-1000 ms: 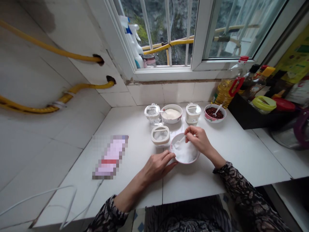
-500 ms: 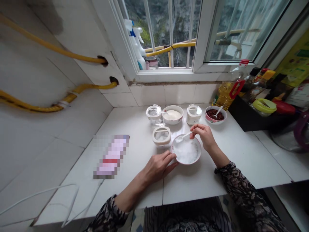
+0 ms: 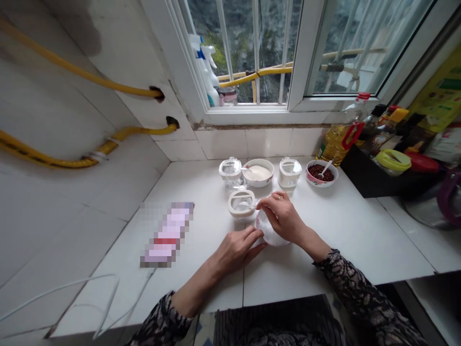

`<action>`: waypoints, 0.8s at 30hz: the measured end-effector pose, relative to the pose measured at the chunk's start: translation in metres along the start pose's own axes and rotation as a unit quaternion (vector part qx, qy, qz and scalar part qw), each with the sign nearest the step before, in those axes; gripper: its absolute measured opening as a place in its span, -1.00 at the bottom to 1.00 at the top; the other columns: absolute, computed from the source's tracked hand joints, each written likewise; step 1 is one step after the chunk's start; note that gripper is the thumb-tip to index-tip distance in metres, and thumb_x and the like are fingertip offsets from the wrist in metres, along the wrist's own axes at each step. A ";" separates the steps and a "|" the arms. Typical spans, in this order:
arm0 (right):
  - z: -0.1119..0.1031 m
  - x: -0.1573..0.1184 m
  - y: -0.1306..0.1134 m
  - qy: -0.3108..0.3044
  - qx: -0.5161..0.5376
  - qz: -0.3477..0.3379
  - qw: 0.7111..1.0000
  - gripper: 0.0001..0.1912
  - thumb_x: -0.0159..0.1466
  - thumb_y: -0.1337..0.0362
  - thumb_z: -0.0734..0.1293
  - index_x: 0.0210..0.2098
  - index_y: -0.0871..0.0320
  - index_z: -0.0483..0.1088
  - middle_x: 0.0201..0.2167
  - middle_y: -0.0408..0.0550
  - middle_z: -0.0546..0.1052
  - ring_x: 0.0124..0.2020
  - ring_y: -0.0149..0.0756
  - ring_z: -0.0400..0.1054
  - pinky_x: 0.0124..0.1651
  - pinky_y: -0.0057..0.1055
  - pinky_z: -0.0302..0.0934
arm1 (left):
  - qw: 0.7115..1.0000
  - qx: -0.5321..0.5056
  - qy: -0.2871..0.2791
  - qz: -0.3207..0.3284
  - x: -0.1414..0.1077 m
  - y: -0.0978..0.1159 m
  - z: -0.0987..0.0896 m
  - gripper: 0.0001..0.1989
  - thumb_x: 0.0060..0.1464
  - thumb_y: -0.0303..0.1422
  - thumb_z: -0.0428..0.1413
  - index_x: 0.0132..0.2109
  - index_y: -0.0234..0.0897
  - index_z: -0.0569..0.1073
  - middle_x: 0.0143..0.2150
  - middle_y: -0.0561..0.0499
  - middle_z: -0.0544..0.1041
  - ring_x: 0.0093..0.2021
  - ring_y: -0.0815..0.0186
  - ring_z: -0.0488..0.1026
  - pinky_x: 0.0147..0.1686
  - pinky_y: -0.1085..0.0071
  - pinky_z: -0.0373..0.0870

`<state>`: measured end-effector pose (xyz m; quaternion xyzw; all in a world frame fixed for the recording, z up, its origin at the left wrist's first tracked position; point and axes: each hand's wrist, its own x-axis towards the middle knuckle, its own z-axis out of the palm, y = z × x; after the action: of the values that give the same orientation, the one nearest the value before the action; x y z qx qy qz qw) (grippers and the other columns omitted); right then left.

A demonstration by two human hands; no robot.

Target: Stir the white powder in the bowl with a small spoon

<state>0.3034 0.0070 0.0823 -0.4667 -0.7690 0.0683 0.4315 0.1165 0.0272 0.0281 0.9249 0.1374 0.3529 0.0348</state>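
My right hand [image 3: 283,216] pinches the handle of a white spoon [image 3: 248,205], whose bowl end is at the open top of a clear jar with a cream rim [image 3: 233,209]. Below that hand is a shallow bowl [image 3: 265,231] of white, salt-like grains, its right side mostly hidden by the hand. The fingers and thumb of my left hand [image 3: 240,246] grip the bowl's left edge. Behind stand a bowl of pale grains [image 3: 259,173] with a spoon in it, and two more lidded jars, one on the left [image 3: 230,172] and one on the right [image 3: 290,173].
A bowl of dark red flakes [image 3: 321,174] stands at the back right, near an oil bottle [image 3: 338,139] and a black rack [image 3: 363,175] of condiments. To the left lies a blurred phone-like object [image 3: 168,233] with a white cable [image 3: 142,288]. Yellow pipes [image 3: 122,136] run along the wall.
My right hand has moved left with the spoon, from over the bowl of white grains to the cream-rimmed jar. My left hand stays at the bowl's edge.
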 end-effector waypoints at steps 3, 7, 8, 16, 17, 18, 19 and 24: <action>-0.007 0.000 0.002 0.030 -0.001 0.014 0.999 -0.83 0.35 0.39 0.16 -0.25 0.11 0.38 -0.36 -0.06 0.59 -0.30 -0.26 0.42 0.01 -0.22 0.20 | 1.000 -0.005 0.000 0.002 0.000 0.000 0.000 -0.84 0.34 -0.32 -0.05 -0.06 -0.32 0.33 -0.35 -0.01 0.49 -0.49 0.36 0.45 -0.59 0.50 0.35; -0.027 -0.002 0.007 0.102 0.000 0.083 0.991 -0.88 0.27 0.37 0.20 -0.32 0.08 0.36 -0.49 -0.11 0.55 -0.31 -0.22 0.40 -0.12 -0.28 0.24 | 1.000 -0.018 -0.007 -0.003 0.000 0.000 -0.001 -0.86 0.31 -0.34 -0.01 -0.06 -0.31 0.33 -0.33 -0.02 0.49 -0.47 0.37 0.46 -0.55 0.51 0.37; -0.031 -0.002 0.010 0.108 -0.015 0.086 0.990 -0.87 0.24 0.38 0.20 -0.35 0.07 0.36 -0.52 -0.12 0.52 -0.33 -0.22 0.39 -0.14 -0.28 0.24 | 1.000 -0.020 -0.007 -0.004 -0.001 0.000 -0.001 -0.86 0.31 -0.35 0.00 -0.05 -0.31 0.33 -0.33 -0.01 0.49 -0.46 0.38 0.46 -0.55 0.52 0.37; -0.021 -0.007 0.027 -0.012 -0.146 0.074 0.986 -0.85 0.18 0.42 0.18 -0.40 0.14 0.37 -0.53 -0.10 0.49 -0.48 -0.28 0.32 0.00 -0.21 0.14 | 1.000 -0.025 -0.011 -0.007 -0.001 -0.001 -0.002 -0.85 0.31 -0.34 0.00 -0.05 -0.31 0.33 -0.32 -0.02 0.50 -0.45 0.38 0.46 -0.53 0.52 0.39; -0.018 -0.008 0.028 -0.026 -0.142 0.082 0.986 -0.84 0.18 0.43 0.18 -0.39 0.14 0.37 -0.53 -0.10 0.50 -0.48 -0.29 0.32 0.02 -0.20 0.14 | 1.000 -0.024 -0.013 -0.007 -0.001 -0.001 -0.002 -0.86 0.31 -0.34 0.00 -0.05 -0.31 0.33 -0.32 -0.02 0.50 -0.46 0.39 0.45 -0.53 0.53 0.39; -0.016 -0.008 0.028 -0.032 -0.132 0.092 0.987 -0.84 0.18 0.43 0.18 -0.39 0.13 0.38 -0.53 -0.11 0.50 -0.48 -0.29 0.32 0.03 -0.20 0.13 | 1.000 -0.023 -0.015 -0.008 -0.001 -0.001 -0.002 -0.86 0.31 -0.34 0.00 -0.05 -0.31 0.33 -0.32 -0.02 0.50 -0.47 0.39 0.45 -0.54 0.53 0.38; -0.015 -0.008 0.028 -0.029 -0.117 0.103 0.987 -0.83 0.18 0.44 0.18 -0.39 0.13 0.38 -0.54 -0.12 0.50 -0.47 -0.29 0.32 0.03 -0.21 0.14 | 1.000 -0.022 -0.017 -0.008 -0.001 -0.001 -0.002 -0.86 0.31 -0.34 0.00 -0.06 -0.31 0.33 -0.32 -0.02 0.50 -0.47 0.39 0.45 -0.54 0.52 0.38; -0.018 -0.009 0.029 0.020 -0.080 0.153 0.985 -0.83 0.15 0.44 0.19 -0.43 0.10 0.39 -0.49 -0.10 0.55 -0.37 -0.24 0.37 -0.04 -0.26 0.17 | 1.000 -0.025 -0.014 -0.007 -0.001 0.000 -0.002 -0.86 0.31 -0.34 0.00 -0.06 -0.31 0.33 -0.32 -0.02 0.49 -0.47 0.38 0.44 -0.55 0.52 0.37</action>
<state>0.3374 0.0108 0.0740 -0.6126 -0.6830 0.0626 0.3928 0.1142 0.0272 0.0292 0.9274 0.1344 0.3434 0.0625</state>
